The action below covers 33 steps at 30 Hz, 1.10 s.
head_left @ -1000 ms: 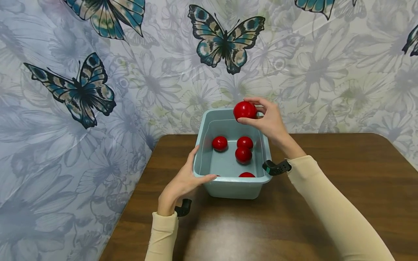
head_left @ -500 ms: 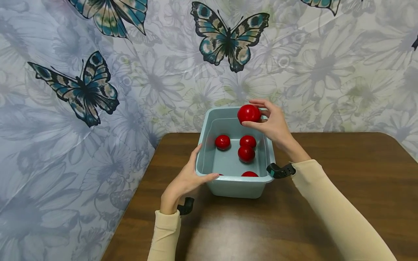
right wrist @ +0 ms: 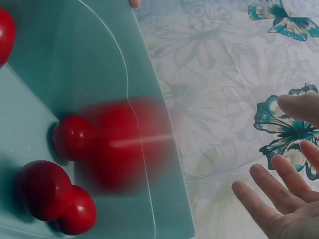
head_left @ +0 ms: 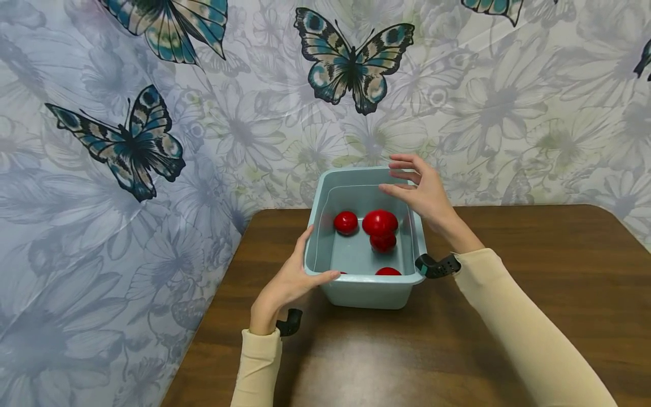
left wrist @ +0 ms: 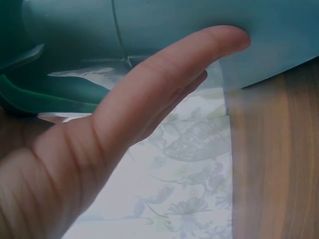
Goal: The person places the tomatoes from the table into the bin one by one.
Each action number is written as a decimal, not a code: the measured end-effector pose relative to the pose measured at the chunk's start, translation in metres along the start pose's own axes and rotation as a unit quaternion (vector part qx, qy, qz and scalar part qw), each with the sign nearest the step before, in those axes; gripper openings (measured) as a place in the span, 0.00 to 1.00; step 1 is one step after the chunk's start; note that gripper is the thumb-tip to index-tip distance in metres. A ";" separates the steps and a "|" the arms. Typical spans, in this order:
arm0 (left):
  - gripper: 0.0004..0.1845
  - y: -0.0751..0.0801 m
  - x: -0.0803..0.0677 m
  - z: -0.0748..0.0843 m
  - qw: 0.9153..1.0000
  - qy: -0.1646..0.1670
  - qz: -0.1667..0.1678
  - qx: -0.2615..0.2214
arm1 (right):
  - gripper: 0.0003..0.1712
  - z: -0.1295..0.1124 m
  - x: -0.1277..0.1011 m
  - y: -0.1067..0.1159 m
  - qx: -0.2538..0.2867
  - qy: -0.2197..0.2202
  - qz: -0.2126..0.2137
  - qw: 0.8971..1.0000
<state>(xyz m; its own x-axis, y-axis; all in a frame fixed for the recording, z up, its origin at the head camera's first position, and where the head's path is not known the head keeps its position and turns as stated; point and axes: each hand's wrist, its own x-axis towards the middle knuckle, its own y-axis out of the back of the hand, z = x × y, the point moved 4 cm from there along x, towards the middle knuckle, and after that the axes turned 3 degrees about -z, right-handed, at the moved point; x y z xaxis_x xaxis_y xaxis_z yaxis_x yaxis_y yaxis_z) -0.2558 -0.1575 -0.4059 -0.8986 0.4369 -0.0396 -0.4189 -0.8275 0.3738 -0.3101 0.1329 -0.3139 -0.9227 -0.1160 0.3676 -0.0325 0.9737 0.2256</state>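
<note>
A light blue-green plastic bin (head_left: 366,294) stands on the table with several glossy red balls in it, one a ball (head_left: 346,223) near its left wall. My left hand (head_left: 289,282) rests on the bin's near left corner, thumb over the front rim and straight fingers along the outer side. Above the far right rim, my right hand (head_left: 421,191) has its fingers spread and holds nothing. Below it, a released red ball (right wrist: 127,149) is a blur in the right wrist view; in the head view it overlaps another ball (head_left: 383,243). The front rim partly hides a further ball (head_left: 389,272).
The brown wooden table (head_left: 534,282) extends to the right and toward the front. Directly behind it hangs a floral cloth backdrop (head_left: 488,113) with printed butterflies. A dark strap (head_left: 437,265) on the right wrist lies close to the bin's right rim.
My right hand gripped a red ball above the bin before; its fingers have since let go and the ball has dropped toward the bin's floor. The left hand stays at the corner.
</note>
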 end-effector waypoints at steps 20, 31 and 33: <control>0.61 0.010 0.006 -0.003 1.000 -0.008 -0.004 0.000 | 0.34 0.010 -0.007 0.012 -0.038 -0.010 -0.013 0.999; 0.63 0.017 0.001 0.005 0.995 0.024 -0.050 0.082 | 0.33 0.020 -0.020 0.031 -0.071 -0.015 0.003 0.997; 0.63 0.020 0.000 0.015 0.986 0.062 -0.064 0.142 | 0.33 0.022 -0.021 0.037 -0.100 -0.008 0.005 0.995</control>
<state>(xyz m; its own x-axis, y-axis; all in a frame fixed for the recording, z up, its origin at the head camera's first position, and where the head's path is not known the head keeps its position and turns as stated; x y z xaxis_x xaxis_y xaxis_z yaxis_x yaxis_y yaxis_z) -0.2623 -0.1686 -0.3847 -0.8577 0.4693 -0.2100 -0.4916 -0.6287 0.6026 -0.3004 0.1753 -0.3331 -0.9289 -0.1022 0.3558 0.0515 0.9161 0.3977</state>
